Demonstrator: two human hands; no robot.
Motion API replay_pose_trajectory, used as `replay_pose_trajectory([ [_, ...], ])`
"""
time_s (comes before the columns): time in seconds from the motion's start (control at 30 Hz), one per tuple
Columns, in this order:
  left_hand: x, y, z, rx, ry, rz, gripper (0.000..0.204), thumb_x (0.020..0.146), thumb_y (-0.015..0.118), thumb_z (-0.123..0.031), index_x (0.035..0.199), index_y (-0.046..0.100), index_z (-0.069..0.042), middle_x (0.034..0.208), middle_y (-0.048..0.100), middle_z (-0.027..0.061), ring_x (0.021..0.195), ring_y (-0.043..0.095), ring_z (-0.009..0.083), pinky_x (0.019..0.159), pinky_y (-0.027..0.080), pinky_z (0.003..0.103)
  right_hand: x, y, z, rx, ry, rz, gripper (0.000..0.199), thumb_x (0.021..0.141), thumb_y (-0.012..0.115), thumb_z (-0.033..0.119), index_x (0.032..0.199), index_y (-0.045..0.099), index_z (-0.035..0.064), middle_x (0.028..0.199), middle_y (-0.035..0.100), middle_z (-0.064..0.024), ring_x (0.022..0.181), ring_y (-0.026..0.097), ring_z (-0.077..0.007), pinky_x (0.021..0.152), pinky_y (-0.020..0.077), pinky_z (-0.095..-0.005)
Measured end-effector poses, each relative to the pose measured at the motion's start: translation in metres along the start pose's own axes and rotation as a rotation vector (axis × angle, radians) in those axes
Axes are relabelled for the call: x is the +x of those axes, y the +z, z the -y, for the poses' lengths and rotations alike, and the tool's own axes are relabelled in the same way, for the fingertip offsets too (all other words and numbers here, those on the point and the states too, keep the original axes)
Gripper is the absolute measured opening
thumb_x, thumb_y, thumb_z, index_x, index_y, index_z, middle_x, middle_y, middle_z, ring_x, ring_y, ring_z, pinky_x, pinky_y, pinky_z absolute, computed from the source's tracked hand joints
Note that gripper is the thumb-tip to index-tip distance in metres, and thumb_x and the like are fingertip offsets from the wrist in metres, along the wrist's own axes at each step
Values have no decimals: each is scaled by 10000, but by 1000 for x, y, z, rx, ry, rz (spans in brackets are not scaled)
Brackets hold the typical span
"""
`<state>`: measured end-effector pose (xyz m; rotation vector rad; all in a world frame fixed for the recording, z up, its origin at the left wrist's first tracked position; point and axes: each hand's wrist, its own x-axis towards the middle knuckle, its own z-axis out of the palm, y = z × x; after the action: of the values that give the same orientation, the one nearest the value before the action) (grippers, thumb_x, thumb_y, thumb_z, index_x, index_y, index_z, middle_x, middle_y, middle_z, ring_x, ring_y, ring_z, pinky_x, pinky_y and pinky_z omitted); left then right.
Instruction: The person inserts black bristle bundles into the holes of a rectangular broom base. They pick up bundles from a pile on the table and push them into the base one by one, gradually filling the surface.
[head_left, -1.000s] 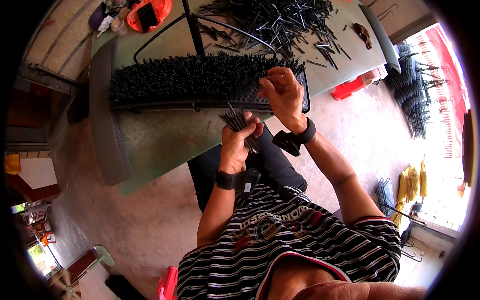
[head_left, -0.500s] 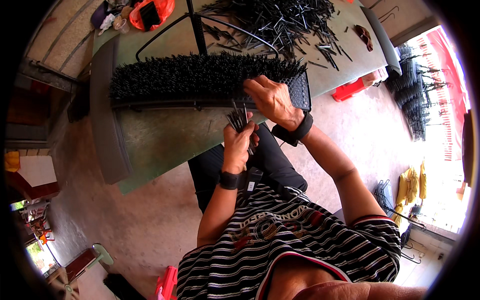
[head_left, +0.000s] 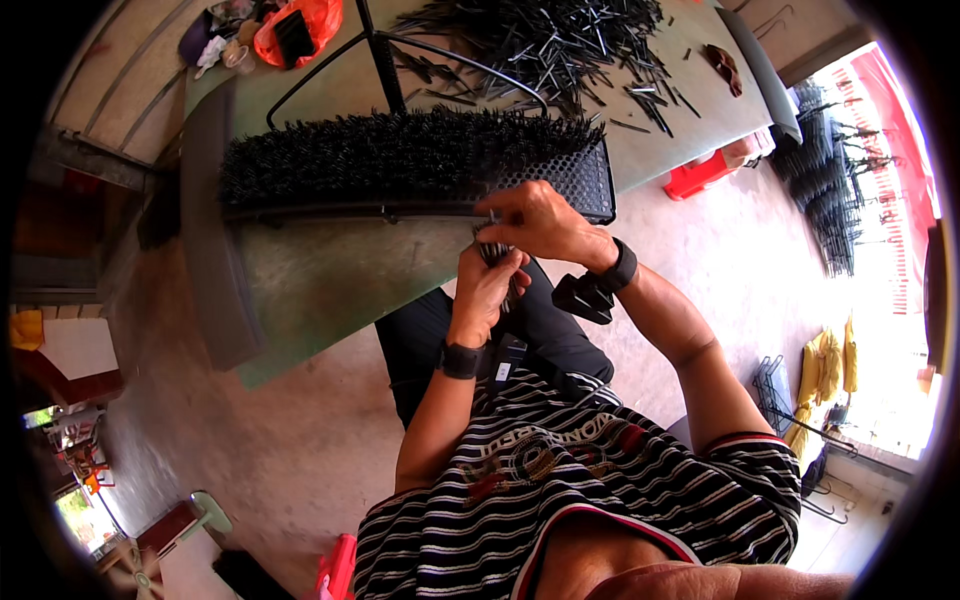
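In head view: holding black strips [head_left: 491,250] near a bristled black panel [head_left: 590,182].
Clasping the bundle in the curled left hand [head_left: 482,287]; reaching over the strip tips with the right hand [head_left: 540,225], thumb and forefinger narrowly apart. Cannot tell whether gripping one.

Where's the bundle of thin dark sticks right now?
Near the head view's centre, the bundle is in the left hand, beside the right hand, just below the bristly black panel.
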<state>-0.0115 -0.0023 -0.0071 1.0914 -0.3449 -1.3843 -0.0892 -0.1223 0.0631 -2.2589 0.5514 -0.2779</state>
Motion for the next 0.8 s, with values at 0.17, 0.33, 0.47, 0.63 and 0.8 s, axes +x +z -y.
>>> replay_pose_trajectory([
  [0.17, 2, 10, -5, -3, -74, 94, 205, 831, 650, -120, 991, 582, -10, 771, 622, 71, 555, 596, 159, 471, 459, 260, -5, 2, -16, 204, 70, -127, 188, 770, 671, 118, 901, 657, -16, 679, 653, -89, 552, 595, -109, 503, 464, -261],
  [0.33, 3, 9, -2, -5, -83, 120, 269, 834, 644, -110, 1077, 570, -24, 763, 617, 62, 555, 596, 160, 475, 457, 255, -8, -10, -19, 547, 235, -315, 152, 862, 598, 129, 866, 611, -22, 730, 658, -57, 501, 544, -57, 439, 429, -198],
  [0.47, 6, 4, 7, -38, -81, 65, 274, 835, 645, -113, 1089, 581, -30, 772, 621, 62, 580, 605, 159, 478, 461, 254, -6, -28, -20, 714, 354, -485, 177, 887, 589, 165, 871, 590, -11, 705, 636, -60, 474, 552, -83, 428, 452, -205],
  [0.63, 3, 19, -6, -251, -56, -113, 195, 841, 640, -112, 1019, 621, -36, 810, 646, 70, 634, 636, 167, 511, 507, 270, -12, -18, -30, 580, 400, -199, 173, 864, 619, 137, 855, 597, -35, 610, 603, -48, 462, 572, -88, 392, 436, -202],
  [0.8, 4, 20, -7, -170, 39, -95, 126, 833, 644, -89, 948, 634, -38, 797, 650, 62, 641, 643, 176, 519, 526, 283, -17, 1, -34, 525, 364, -251, 171, 818, 657, 110, 847, 611, -52, 592, 616, -74, 473, 594, -107, 397, 440, -230],
])
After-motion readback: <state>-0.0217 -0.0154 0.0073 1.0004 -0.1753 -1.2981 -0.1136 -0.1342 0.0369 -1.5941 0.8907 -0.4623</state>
